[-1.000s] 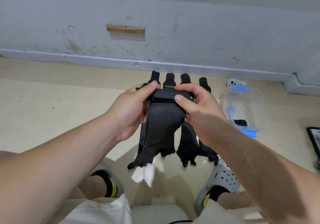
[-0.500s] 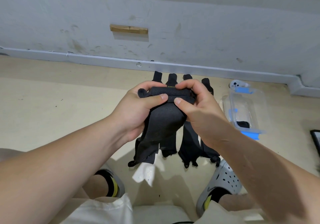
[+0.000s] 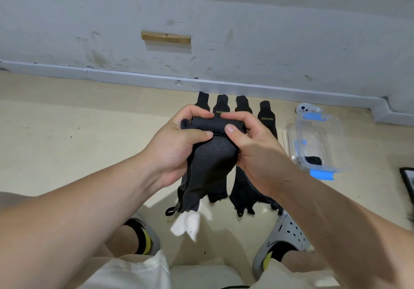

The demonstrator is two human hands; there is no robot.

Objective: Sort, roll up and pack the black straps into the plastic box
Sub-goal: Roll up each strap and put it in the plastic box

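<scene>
Single head-worn wide-angle view, looking forward and steeply down. Close range: both forearms enter from the bottom corners. Frame spans the beige floor point(image 3: 67, 132) up to the scuffed white wall point(image 3: 268, 31). No second view.

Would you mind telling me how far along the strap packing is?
Done: one dark item, probably a rolled strap, sits in the plastic box. In hand: left hand and right hand roll a strap from its top. Left: four straps on the floor.

rolled strap end point(image 3: 209, 124): between fingers point(image 3: 197, 111) of both hands | four straps point(image 3: 266, 118): on floor behind fingers | plastic box point(image 3: 318, 141): right of fingers
</scene>
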